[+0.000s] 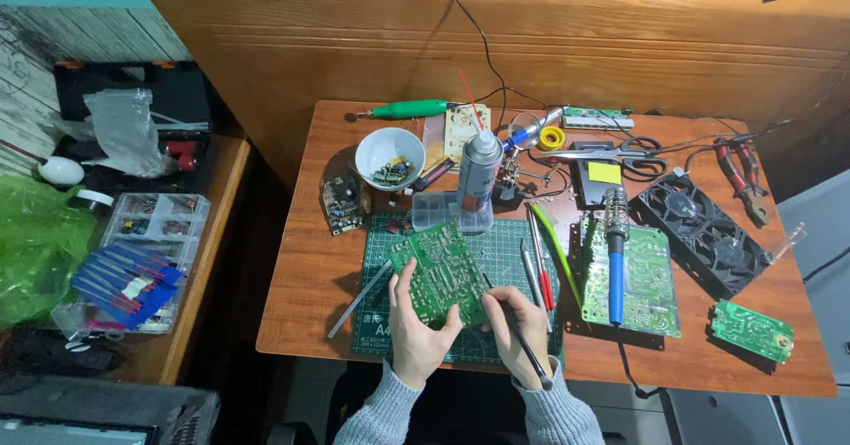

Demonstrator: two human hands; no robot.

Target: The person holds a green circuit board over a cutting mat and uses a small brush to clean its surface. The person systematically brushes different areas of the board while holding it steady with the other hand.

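Note:
My left hand (416,325) holds a green circuit board (438,270) tilted up above a green cutting mat (505,241) at the table's near edge. My right hand (521,328) grips a thin black tool (513,325) like a pen, its tip touching the board's right side. Both wrists wear grey knit sleeves.
On the small wooden table (301,321): a spray can (478,172), a white bowl (390,155) of parts, a blue soldering iron (615,272) on a second green board (651,281), a black twin fan (708,232), scissors (633,150), pliers (744,175), and a small board (751,330). A parts organiser (146,250) stands at left.

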